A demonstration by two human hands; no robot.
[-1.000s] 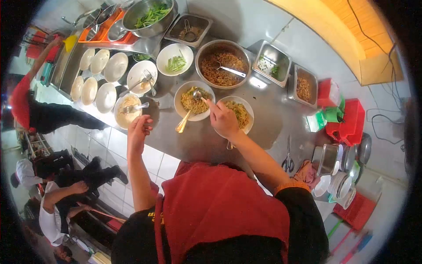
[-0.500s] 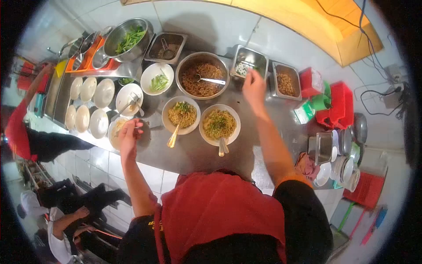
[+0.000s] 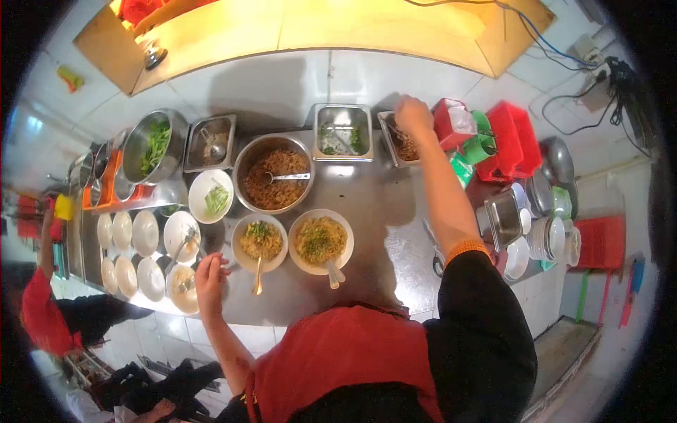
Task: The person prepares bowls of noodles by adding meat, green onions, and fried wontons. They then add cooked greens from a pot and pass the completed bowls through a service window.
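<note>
My right hand (image 3: pixel 414 116) is over the back edge of a metal tray of brown topping (image 3: pixel 405 145); its fingers are closed, and what they hold is hidden. Above the counter's front edge, my left hand (image 3: pixel 211 282) has its fingers curled, holding nothing I can make out. Between the hands stand two bowls of noodles with chopped greens, the left one (image 3: pixel 260 243) and the right one (image 3: pixel 321 241), each with cutlery leaning out. Behind them are a large pot of brown minced topping (image 3: pixel 281 169) with a ladle and a metal tray with greens (image 3: pixel 343 132).
Several pale bowls (image 3: pixel 146 233) stand in rows at the left, near a steel bowl of green vegetables (image 3: pixel 156 144). Red baskets (image 3: pixel 513 141) and stacked dishes (image 3: pixel 546 238) are at the right. Scissors (image 3: pixel 438 264) lie near my right forearm. Co-workers (image 3: pixel 46 307) are at the far left.
My right hand has moved right, from the greens tray to the brown topping tray. My left hand stays near the front edge. The view has shifted, showing more of the wall and right side.
</note>
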